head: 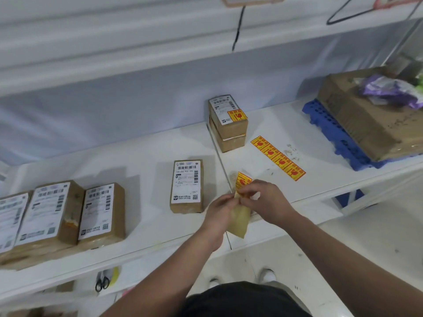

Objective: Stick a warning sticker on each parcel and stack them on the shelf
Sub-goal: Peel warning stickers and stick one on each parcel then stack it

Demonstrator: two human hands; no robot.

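Note:
Both hands meet over the front edge of the white shelf [146, 227]. My right hand [263, 200] pinches a yellow and red warning sticker [242, 180], which stands partly lifted off its pale backing paper [239, 221]. My left hand [220, 209] pinches that backing paper. A single brown parcel [187, 186] with a white label lies just left of my hands, no sticker on it. Farther back, two parcels form a stack [229, 124], the top one bearing a sticker. A strip of several stickers [278, 157] lies flat to the right.
Three more labelled parcels [68, 216] lie side by side at the left of the shelf. A large cardboard box [370, 124] sits on a blue plastic pallet [329, 131] at the right. Scissors [102, 281] rest on the lower shelf. A shelf board runs overhead.

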